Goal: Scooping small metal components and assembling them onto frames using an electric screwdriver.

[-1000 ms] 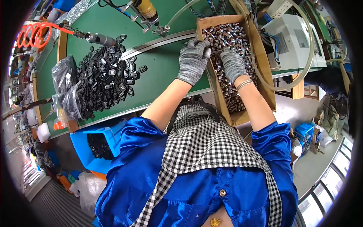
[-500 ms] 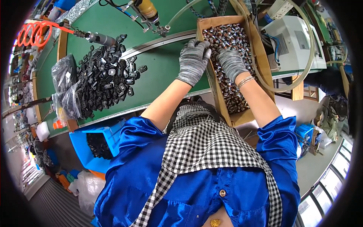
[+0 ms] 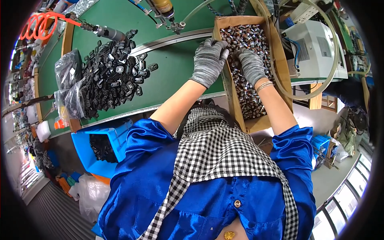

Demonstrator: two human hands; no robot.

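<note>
Left hand (image 3: 209, 61), fingers curled, is at the box (image 3: 256, 125) rim; right hand (image 3: 252, 66) is curled over metal parts (image 3: 250, 38) beneath it. Whether either grips anything, I cannot tell.

Both bare forearms (image 3: 178, 103) reach forward; the gloved left hand (image 3: 208, 62) curls inward near the right hand (image 3: 252, 67), gloved too.

What the left gloved hand (image 3: 209, 61) may have between its curled fingertips cannot be made out, and the right gloved hand's (image 3: 252, 67) fingertips are out of sight over the metal cylinders (image 3: 245, 36), too small for detail. The top edge cuts off the yellow-bodied tool (image 3: 163, 5); black pieces (image 3: 102, 148) in the blue bin (image 3: 85, 146) merge darkly.
</note>
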